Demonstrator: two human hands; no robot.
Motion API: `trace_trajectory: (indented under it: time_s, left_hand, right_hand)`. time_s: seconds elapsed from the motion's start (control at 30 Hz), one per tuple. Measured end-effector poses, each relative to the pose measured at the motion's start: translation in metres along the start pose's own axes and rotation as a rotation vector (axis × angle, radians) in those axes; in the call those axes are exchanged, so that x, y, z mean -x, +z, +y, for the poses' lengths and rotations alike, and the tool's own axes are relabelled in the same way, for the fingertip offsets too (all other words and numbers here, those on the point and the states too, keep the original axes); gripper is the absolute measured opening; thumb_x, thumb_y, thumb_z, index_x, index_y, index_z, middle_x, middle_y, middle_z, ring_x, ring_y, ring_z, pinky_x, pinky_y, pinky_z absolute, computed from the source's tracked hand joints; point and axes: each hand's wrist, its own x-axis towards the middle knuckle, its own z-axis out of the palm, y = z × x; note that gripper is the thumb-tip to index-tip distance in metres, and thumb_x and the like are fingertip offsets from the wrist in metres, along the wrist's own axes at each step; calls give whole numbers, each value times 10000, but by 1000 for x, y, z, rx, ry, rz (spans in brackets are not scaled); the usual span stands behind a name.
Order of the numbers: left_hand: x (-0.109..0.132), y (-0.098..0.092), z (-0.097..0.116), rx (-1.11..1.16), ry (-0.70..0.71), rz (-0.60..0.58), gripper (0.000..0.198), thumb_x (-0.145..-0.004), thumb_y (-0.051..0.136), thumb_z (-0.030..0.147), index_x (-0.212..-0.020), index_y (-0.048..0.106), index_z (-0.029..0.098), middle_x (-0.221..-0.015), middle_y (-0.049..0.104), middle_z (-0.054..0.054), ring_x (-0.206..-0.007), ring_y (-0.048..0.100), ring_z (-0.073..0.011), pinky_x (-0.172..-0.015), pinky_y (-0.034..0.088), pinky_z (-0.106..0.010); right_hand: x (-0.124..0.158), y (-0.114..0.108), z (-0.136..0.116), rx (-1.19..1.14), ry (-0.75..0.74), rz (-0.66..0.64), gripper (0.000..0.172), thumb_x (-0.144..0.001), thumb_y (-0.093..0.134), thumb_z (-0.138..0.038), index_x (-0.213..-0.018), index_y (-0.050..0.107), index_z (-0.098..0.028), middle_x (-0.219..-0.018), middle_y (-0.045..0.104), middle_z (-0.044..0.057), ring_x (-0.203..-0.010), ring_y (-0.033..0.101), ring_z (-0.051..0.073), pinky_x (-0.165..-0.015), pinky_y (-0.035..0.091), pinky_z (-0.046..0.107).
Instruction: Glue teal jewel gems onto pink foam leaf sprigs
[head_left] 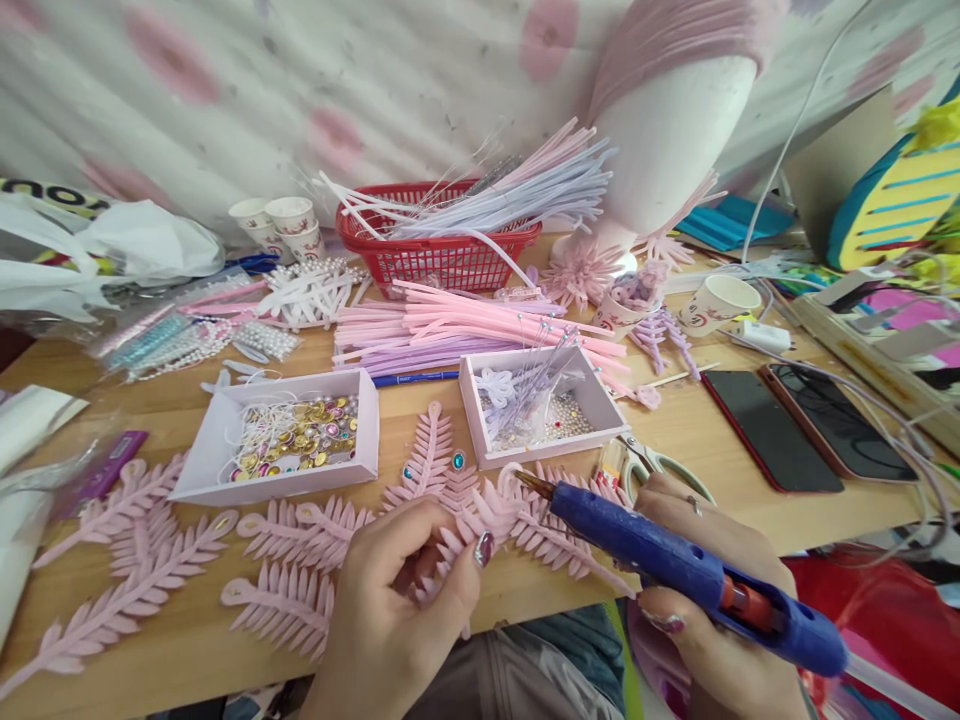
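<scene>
Between the thumb and fingers of my left hand (409, 590) is a pink feather-shaped craft piece (491, 508) with a curled loop at its top. My right hand (712, 590) is wrapped round a blue hot glue gun (637, 540), a glue stick showing at its back end. The gun's nozzle points left, close beside the loop; whether they touch I cannot tell. More pink feather pieces (127, 590) lie on the table to the left. Just behind my left hand, two teal gems (459, 461) sit on feather pieces.
White boxes hold gold beads and gems (319, 430) and pins with beads (559, 415). Behind are pipe cleaners (480, 330), a red basket (435, 262) and a white mannequin form (664, 140). Scissors (652, 465) and two phones (772, 425) lie right, with cables beyond.
</scene>
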Motion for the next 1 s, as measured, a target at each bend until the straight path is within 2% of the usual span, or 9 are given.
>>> trace_trajectory:
  time_s: [0.43, 0.53, 0.83, 1.0]
  left_hand:
    - [1, -4, -7, -18, -11, 30, 253, -824, 643, 292, -613, 526, 213, -587, 433, 50, -536, 333, -103, -493, 238, -258]
    - [1, -4, -6, -10, -12, 37, 263, -843, 621, 304, -614, 529, 212, -588, 415, 59, -535, 324, -99, -516, 270, -255]
    - [1, -3, -9, -2, -21, 29, 292, -864, 632, 308, -613, 520, 209, -602, 426, 57, -556, 392, -103, -527, 295, -247]
    - [0, -5, -11, -10, -13, 23, 292, -846, 664, 304, -607, 528, 205, -596, 441, 47, -547, 381, -102, -508, 275, -246]
  right_hand:
    - [4, -2, 2, 12, 17, -17, 483, -984, 634, -606, -709, 546, -219, -613, 463, -16, -545, 430, 152, -511, 280, 319]
    - [1, -1, 0, 26, -8, -21, 484, -991, 631, -600, -710, 537, -217, -601, 458, -27, -537, 425, 139, -506, 283, 310]
    - [-6, 3, -8, -25, -15, -45, 478, -1002, 621, -585, -706, 552, -216, -588, 481, -20, -541, 454, 148, -507, 306, 315]
    - [-3, 2, -4, -7, -52, -29, 376, -995, 621, -593, -887, 664, -235, -687, 567, 8, -611, 506, 187, -575, 378, 343]
